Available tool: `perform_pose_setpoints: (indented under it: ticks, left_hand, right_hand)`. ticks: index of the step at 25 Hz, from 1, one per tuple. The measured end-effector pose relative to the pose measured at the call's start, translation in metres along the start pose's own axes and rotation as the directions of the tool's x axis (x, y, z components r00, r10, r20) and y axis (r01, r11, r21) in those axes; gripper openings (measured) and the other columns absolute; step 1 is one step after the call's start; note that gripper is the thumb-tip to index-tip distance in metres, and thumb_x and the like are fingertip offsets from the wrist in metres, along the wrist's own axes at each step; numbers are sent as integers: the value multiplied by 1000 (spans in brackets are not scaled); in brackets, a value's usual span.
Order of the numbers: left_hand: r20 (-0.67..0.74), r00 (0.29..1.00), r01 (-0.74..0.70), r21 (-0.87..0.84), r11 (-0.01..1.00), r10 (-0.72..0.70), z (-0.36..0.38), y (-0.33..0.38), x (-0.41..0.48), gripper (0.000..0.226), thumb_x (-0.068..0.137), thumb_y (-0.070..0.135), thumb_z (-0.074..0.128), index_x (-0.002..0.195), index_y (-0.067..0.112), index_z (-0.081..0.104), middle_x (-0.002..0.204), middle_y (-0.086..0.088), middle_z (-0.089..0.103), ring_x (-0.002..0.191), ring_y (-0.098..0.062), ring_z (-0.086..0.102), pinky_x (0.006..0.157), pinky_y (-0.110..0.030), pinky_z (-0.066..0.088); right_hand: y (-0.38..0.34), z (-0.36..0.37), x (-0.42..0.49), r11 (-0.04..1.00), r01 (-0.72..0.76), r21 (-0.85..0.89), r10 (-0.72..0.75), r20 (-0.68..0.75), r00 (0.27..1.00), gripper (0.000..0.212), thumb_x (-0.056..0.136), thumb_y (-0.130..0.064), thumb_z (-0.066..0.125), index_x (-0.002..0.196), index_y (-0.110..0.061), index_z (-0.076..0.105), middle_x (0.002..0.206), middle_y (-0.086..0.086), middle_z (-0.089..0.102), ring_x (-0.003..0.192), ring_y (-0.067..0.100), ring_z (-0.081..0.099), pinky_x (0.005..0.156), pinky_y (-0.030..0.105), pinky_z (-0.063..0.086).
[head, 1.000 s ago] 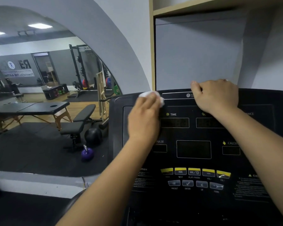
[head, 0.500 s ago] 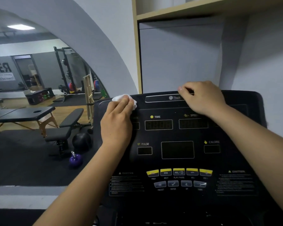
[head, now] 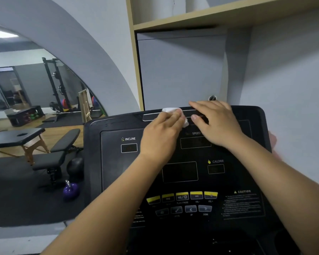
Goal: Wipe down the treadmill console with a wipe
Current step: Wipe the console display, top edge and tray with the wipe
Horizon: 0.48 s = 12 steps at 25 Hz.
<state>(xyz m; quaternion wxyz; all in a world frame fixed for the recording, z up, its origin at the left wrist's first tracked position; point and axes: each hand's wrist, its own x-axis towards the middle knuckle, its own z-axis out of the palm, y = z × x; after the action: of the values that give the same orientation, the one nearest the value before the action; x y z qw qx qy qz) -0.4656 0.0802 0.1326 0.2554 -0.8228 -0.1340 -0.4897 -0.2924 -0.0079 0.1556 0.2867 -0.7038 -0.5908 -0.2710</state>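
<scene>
Head camera view, looking down along your two bare forearms at a black treadmill console [head: 114, 162]. Your left hand [head: 162, 134] lies on the upper middle of the console, its fingers bent over a crumpled white wipe [head: 170, 109] and pressing it against the top edge; the wipe pokes out beyond your fingertips and beside your thumb. Your right hand [head: 217, 124] rests just to the right, holding nothing, palm down with its fingers stretched out flat along the same top edge, fingertips almost meeting the wipe. The labels INCLINE, SPEED and CALORIE show around your hands, and a row of yellow buttons [head: 182, 196] sits lower down. A wooden shelf [head: 210, 17] hangs above. To the left stand a padded bench [head: 57, 151] and a purple kettlebell [head: 71, 190] on dark flooring.
</scene>
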Motion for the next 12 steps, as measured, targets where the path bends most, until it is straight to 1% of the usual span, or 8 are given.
perform_pose_setpoints:
  ticks: [2, 5, 8, 10, 12]
  left_hand:
    - [10, 999, 52, 24, 998, -52, -11, -18, -12, 36, 80, 3, 71, 115, 11, 74, 121, -1, 72, 98, -22, 66, 72, -31, 54]
    - [12, 995, 100, 70, 993, -101, -24, -41, -35, 35, 80, -1, 72, 114, 10, 75, 120, -2, 72, 97, -22, 67, 76, -28, 52]
    - [4, 995, 100, 104, 990, -101, -36, -61, -45, 29, 87, 1, 66, 114, 7, 74, 121, -5, 71, 98, -25, 68, 81, -29, 51]
    - [1, 989, 148, 96, 984, -149, -40, -64, -46, 28, 90, 2, 60, 113, 7, 75, 120, -5, 72, 98, -26, 69, 79, -32, 53]
    - [14, 981, 191, 81, 978, -193, -37, -58, -44, 26, 89, 4, 61, 111, 7, 75, 118, -5, 73, 95, -28, 69, 77, -31, 56]
  right_hand:
    - [1, -5, -1, 999, 1, 39, -2, 38, 999, 44, 98, -40, 46, 141, -32, 46, 141, -9, 52, 130, 14, 43, 112, 37, 17]
    - [-3, -6, 0, 999, -21, 45, 20, 38, 999, 44, 97, -41, 48, 140, -33, 47, 142, -10, 51, 131, 14, 42, 114, 38, 16]
    - [-4, -8, 0, 997, -22, 76, 19, 28, 999, 43, 96, -39, 52, 138, -33, 50, 140, -9, 53, 130, 14, 43, 114, 40, 17]
    - [-5, -8, -1, 996, -14, 90, 13, 19, 1000, 43, 95, -37, 55, 137, -32, 51, 139, -8, 54, 129, 15, 45, 113, 41, 18]
    - [-5, -8, 0, 995, -31, 99, 30, 15, 999, 43, 94, -37, 56, 137, -33, 52, 138, -8, 55, 129, 14, 45, 114, 42, 18]
